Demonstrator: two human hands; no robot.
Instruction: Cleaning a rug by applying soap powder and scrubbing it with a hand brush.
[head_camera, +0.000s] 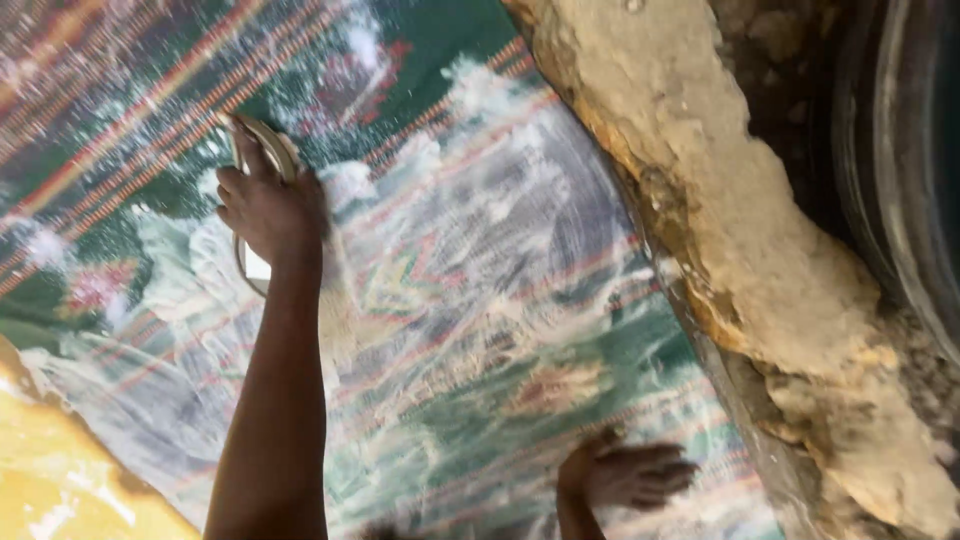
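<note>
1. A large patterned carpet, green with red and cream stripes, is spread flat and fills most of the view. It is covered with white soap foam, thick in the middle and at the upper left.
2. Along the right side a rough, crumbling stone edge is seen, touching the carpet's border. At the lower left corner a yellow surface is visible just beside the carpet.
3. The left hand is stretched far forward and is closed around a pale, rounded scrubbing brush, which is pressed on the foamy carpet at the upper left. Only the rim of the brush is shown, so its exact form cannot be told.
4. The right hand is laid flat on the wet carpet near the lower edge, fingers spread, nothing being held; it seems to serve as support.
5. The step in hand is judged to be the scrubbing of the soaped carpet. For the next stroke, firm downward pressure on the brush would be needed, and the supporting palm should be kept steady, because the foamy surface is probably slippery.
</note>
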